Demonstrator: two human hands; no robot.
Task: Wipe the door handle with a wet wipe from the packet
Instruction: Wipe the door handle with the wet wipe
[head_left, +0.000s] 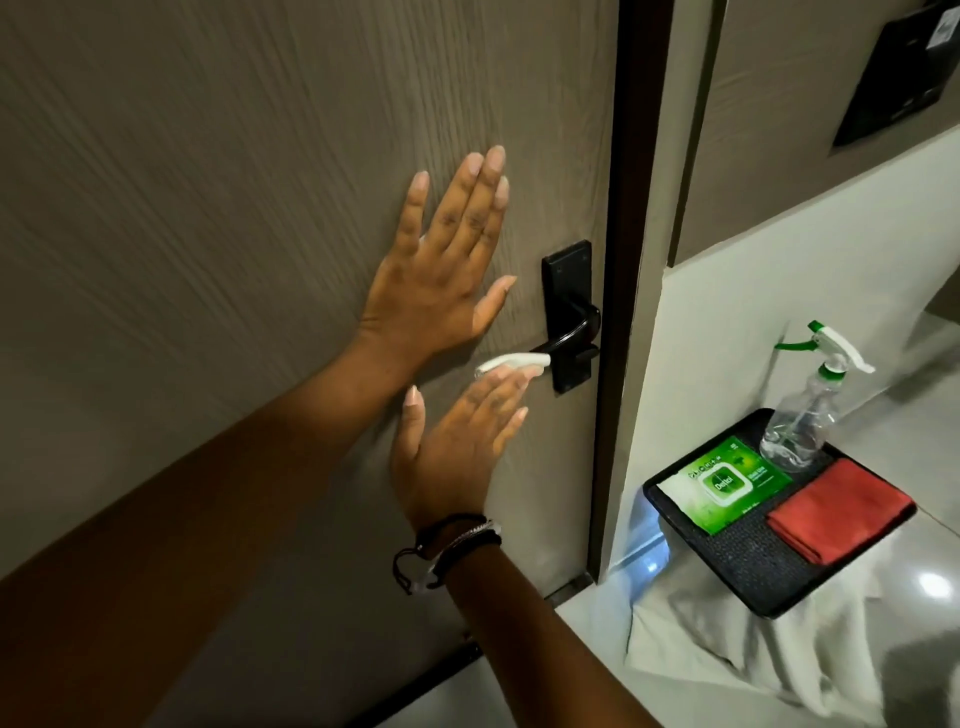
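Note:
A black lever door handle (574, 328) on a black plate is fixed to the grey-brown door (208, 208). A white wet wipe (511, 359) is draped over the lever's free end. My right hand (452, 447) is just below it, fingers stretched out and thumb apart, with the fingertips touching the wipe from underneath. My left hand (441, 270) lies flat on the door, up and left of the handle, fingers spread and holding nothing. The green wet wipe packet (727, 483) lies on a black tray (748, 566) at the lower right.
The tray also holds a clear spray bottle (805, 415) with a green and white trigger and a folded red cloth (841, 512). It rests on something draped in white fabric (727, 649). A dark door frame (623, 260) runs right of the handle.

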